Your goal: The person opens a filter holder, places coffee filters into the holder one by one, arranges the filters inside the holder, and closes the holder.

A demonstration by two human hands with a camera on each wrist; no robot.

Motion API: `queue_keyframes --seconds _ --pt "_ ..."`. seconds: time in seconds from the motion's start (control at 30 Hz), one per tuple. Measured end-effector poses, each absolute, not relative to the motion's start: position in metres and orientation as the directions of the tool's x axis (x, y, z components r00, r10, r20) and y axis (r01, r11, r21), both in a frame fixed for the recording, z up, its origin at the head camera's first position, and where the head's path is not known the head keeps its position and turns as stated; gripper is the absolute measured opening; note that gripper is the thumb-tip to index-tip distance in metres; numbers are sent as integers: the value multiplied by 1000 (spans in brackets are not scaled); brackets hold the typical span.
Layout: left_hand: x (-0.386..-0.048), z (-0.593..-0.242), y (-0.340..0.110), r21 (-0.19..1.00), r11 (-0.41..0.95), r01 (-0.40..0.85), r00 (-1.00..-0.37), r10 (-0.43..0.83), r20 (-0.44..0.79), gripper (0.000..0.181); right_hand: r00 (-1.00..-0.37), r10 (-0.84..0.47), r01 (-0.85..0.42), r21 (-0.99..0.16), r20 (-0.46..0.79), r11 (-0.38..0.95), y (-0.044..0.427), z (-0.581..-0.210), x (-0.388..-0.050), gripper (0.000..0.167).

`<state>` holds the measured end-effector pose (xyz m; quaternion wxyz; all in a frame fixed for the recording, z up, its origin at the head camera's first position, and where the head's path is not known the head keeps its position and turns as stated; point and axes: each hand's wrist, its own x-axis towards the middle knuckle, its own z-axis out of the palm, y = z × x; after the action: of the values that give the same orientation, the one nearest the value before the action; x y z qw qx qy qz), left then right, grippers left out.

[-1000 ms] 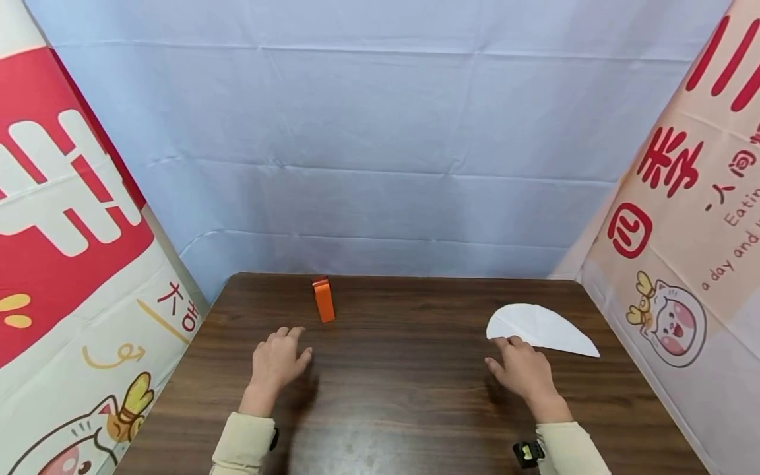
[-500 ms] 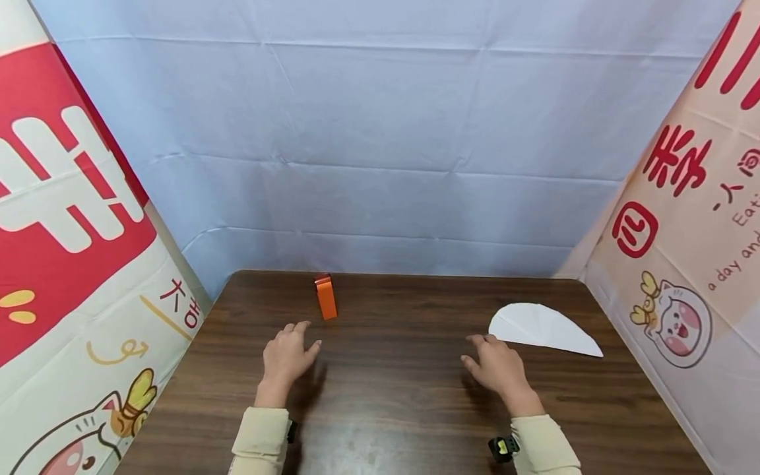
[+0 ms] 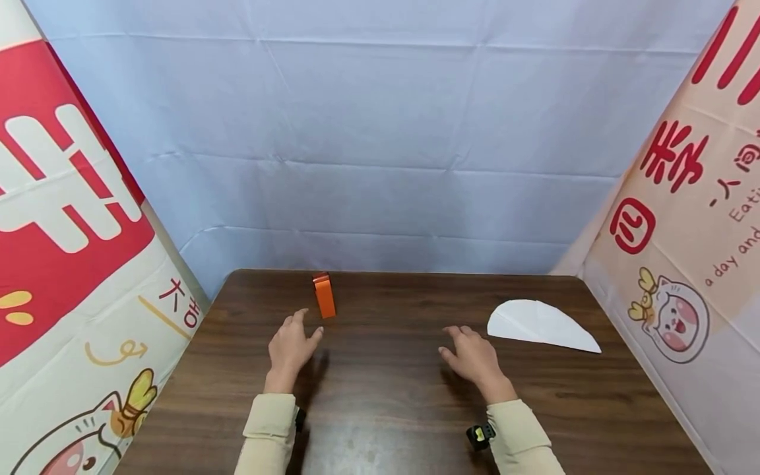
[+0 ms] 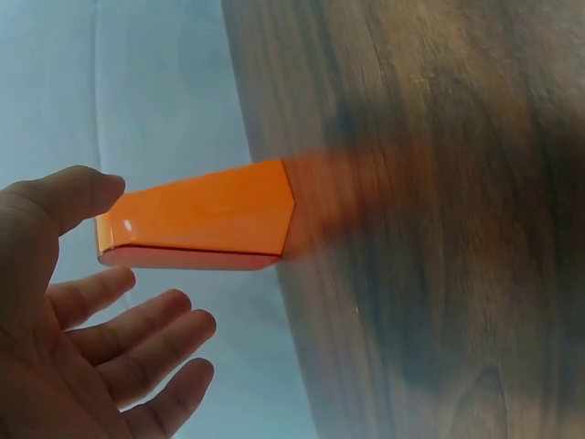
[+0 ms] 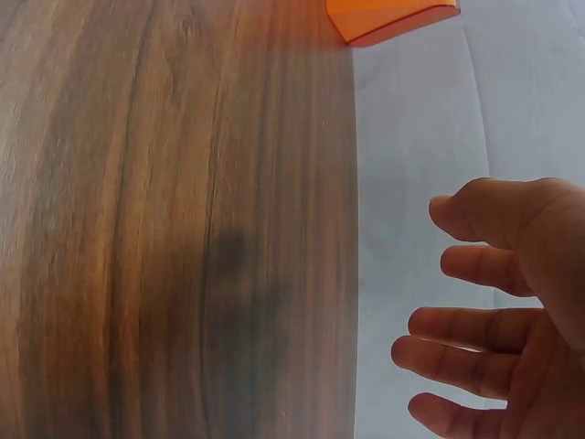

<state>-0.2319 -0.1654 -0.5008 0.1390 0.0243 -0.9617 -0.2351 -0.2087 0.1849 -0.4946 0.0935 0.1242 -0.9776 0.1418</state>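
An orange box-like object (image 3: 324, 297) stands near the table's back edge, left of centre. Just in front of it the left hand (image 3: 291, 346) hovers with thumb and fingers spread, holding nothing. In the left wrist view the orange object (image 4: 201, 215) appears beyond the thumb and fingers of the left hand (image 4: 82, 311), with no grip on it. Right of centre the right hand (image 3: 473, 359) is over the table, its fingers relaxed and empty. The right wrist view has the right hand (image 5: 512, 320) below the orange object (image 5: 384, 18), well apart from it.
A white, roughly half-round sheet (image 3: 540, 323) lies on the right of the brown table (image 3: 386, 396). A pale blue cloth (image 3: 368, 132) hangs behind the table, and printed cloths hang at the left and right.
The right hand has moved left, away from the white sheet. The left hand has moved slightly right and forward, nearer the orange object. Both hands stay empty.
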Motion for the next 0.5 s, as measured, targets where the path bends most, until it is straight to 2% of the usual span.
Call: queue_keyframes --seconds 0.33,0.5 --pt "-241 -500 -157 497 867 -30 -959 -165 230 57 -957 -219 -270 -303 192 914 171 -494 -217 43" --pt "-246 -504 -156 571 820 -38 -963 -182 197 55 -961 -226 -269 -335 161 903 166 -493 -219 43"
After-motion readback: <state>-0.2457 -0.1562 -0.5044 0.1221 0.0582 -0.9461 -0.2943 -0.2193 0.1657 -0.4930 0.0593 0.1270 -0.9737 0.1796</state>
